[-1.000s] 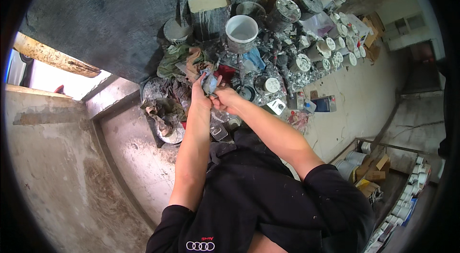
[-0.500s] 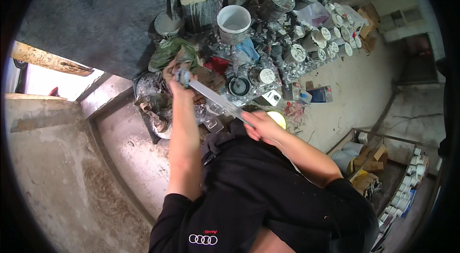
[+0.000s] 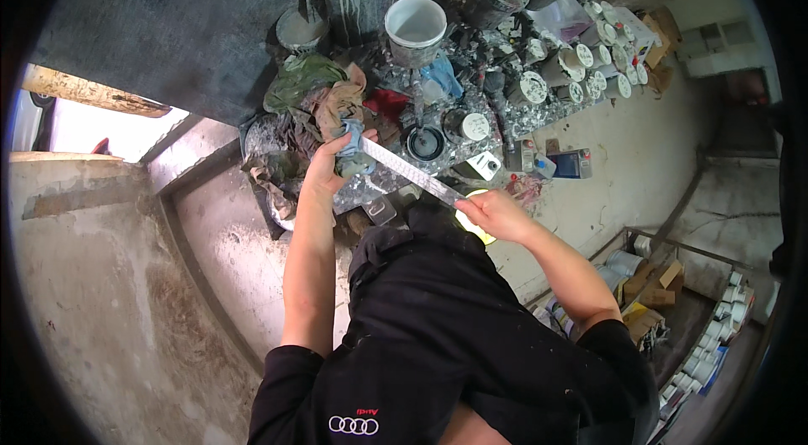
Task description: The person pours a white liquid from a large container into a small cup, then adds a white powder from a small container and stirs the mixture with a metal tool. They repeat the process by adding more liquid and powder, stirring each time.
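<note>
A long, flat, silvery strip like a ruler slants in front of my body, faint marks along its face. My right hand is closed round its lower right end. At the upper left end, my left hand grips a light blue rag that is bunched against the strip; the fingers are partly hidden by it. Just beyond the left hand lies a heap of rags, one green and one brownish pink. A round black-rimmed pot stands on the table past the strip's middle.
The paint-spattered table carries a white bucket, a white-lidded can and several stained tubs at the right. A white metal can stands near my right hand, above a yellow round thing. A dark board rises at the left.
Both hands have shifted right, the right one also showing farther up the strip's end. The left hand and blue rag, blurred before, now show sharply, slightly lower. The view has tilted a little.
</note>
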`<action>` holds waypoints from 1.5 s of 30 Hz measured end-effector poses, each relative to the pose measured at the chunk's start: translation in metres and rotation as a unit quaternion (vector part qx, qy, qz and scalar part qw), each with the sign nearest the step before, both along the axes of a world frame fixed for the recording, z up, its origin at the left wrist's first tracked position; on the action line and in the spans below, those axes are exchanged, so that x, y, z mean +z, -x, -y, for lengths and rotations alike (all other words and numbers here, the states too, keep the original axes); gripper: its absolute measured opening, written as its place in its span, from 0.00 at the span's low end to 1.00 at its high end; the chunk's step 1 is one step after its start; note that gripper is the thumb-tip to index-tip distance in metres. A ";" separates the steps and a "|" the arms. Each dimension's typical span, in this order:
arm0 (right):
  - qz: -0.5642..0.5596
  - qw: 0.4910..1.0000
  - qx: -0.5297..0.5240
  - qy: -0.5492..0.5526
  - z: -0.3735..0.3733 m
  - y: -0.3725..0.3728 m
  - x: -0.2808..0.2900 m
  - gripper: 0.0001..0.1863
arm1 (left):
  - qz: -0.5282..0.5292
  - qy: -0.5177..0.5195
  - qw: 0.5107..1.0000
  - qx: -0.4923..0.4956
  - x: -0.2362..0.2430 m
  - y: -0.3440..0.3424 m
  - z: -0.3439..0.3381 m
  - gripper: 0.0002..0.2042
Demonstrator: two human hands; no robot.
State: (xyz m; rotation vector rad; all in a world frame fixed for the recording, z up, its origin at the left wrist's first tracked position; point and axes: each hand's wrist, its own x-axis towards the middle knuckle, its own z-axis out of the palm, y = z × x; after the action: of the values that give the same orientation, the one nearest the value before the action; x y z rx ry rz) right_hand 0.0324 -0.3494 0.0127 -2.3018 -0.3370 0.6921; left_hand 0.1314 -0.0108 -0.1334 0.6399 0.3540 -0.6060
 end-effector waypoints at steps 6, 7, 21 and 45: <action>0.033 0.988 0.127 0.082 -0.002 -0.039 0.004 0.27 | -0.029 -0.272 0.960 -0.057 0.019 0.002 0.026 0.33; 0.033 0.988 0.139 0.067 -0.003 -0.046 0.006 0.27 | -0.003 -0.335 0.941 -0.042 0.020 0.002 0.029 0.32; 0.018 0.982 -0.177 -0.057 -0.004 -0.089 0.009 0.25 | -0.077 0.013 0.987 0.138 -0.007 0.011 0.039 0.42; 0.088 0.992 0.086 -0.011 -0.023 -0.011 -0.027 0.25 | -0.069 -0.031 0.990 0.118 0.022 -0.016 0.001 0.27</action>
State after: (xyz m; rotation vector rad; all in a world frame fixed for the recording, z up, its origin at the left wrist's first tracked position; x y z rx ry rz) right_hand 0.0435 -0.3267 -0.0142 -2.3372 -0.6288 0.5655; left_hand 0.1474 -0.0118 -0.1113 0.6061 0.5711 -0.4153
